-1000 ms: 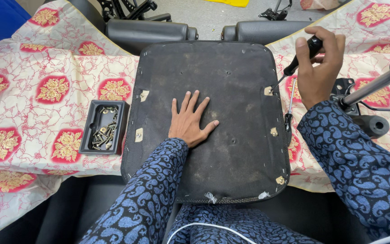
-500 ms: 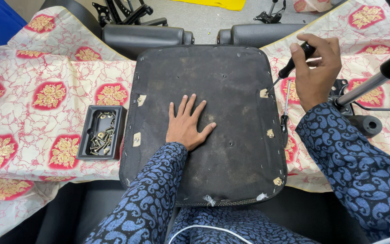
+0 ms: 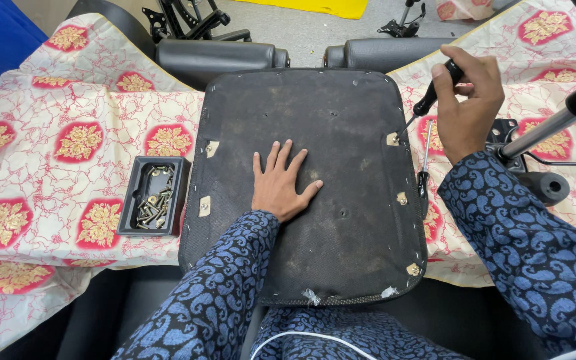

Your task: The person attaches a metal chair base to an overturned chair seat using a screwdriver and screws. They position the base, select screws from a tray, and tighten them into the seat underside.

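Note:
A black chair seat base (image 3: 341,127) lies upside down in front of me on a patterned cloth. My left hand (image 3: 279,183) rests flat on its middle, fingers spread. My right hand (image 3: 467,107) grips a black-handled screwdriver (image 3: 428,100), whose tip points down at a tan mounting patch (image 3: 393,139) on the seat's right edge. Another screwdriver (image 3: 425,163) lies on the cloth just right of the seat.
A black tray (image 3: 153,196) with several screws sits left of the seat. Two black armrest pads (image 3: 221,57) lie beyond it. A chair gas-lift mechanism (image 3: 535,143) with a chrome rod is at the right. A cream and red cloth (image 3: 55,160) covers the surface.
My right hand has lowered the screwdriver so its tip is closer to the patch on the seat's right edge. My left hand stays flat on the seat.

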